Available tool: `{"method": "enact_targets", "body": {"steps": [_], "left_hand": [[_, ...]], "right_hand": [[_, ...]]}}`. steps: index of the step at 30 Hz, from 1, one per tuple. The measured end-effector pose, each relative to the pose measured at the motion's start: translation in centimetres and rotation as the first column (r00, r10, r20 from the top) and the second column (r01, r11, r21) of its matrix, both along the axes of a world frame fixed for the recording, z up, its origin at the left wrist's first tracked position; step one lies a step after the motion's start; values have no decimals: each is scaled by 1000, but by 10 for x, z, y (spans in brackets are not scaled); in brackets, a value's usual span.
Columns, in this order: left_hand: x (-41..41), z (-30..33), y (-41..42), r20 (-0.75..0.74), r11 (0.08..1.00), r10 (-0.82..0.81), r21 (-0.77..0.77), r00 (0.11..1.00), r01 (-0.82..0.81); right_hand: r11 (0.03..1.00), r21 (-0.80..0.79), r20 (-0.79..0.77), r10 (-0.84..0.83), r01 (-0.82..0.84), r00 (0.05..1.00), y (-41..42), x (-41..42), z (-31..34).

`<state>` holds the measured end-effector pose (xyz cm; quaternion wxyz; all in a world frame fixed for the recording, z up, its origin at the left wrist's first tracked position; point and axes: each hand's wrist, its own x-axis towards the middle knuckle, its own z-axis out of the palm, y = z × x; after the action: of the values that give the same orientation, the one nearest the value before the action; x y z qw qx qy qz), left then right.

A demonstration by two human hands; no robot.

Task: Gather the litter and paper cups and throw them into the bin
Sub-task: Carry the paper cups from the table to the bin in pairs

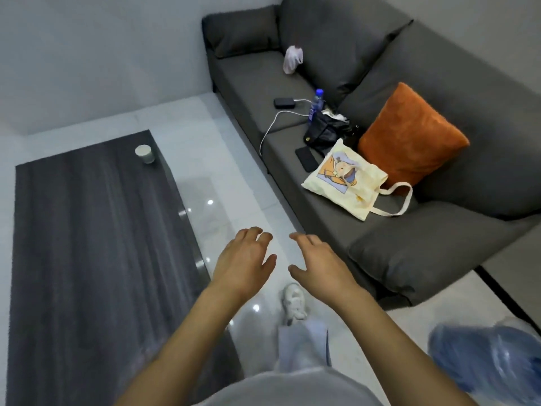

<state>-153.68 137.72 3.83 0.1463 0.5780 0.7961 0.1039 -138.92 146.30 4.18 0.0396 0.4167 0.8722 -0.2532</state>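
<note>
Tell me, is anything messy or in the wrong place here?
Yes. A lone paper cup sits at the far corner of the dark table, and a crumpled pale plastic bag lies on the sofa seat like litter. Nothing looks spilled or broken.

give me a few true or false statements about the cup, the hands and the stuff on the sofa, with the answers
1. The paper cup stands upright near the far corner of the dark table. True.
2. The left hand is holding the cup. False: both the left hand and the right hand are open and empty, over the floor between table and sofa.
3. An orange cushion leans against the back of the grey sofa. True.
4. The cream tote bag lies on the floor. False: it lies on the sofa seat, in front of the cushion.
5. The blue-capped bottle is on the table. False: it is on the sofa, beside a black bag.
</note>
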Motion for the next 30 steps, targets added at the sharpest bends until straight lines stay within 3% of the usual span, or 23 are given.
{"method": "enact_targets", "body": {"steps": [8,16,24,30], "left_hand": [[-78,-10,100,35,948,314,-59,949,-312],[-172,-19,141,85,809,587,-101,805,-579],[-318,-45,161,105,689,724,-160,682,-707],[-418,-47,176,110,656,750,-246,652,-713]], "right_hand": [[960,-46,12,276,-275,961,151,-110,-8],[851,-102,45,521,-515,852,225,-249,-14],[761,-137,49,645,-634,763,263,-423,-38],[722,-175,102,690,-670,717,282,-540,-45]]}}
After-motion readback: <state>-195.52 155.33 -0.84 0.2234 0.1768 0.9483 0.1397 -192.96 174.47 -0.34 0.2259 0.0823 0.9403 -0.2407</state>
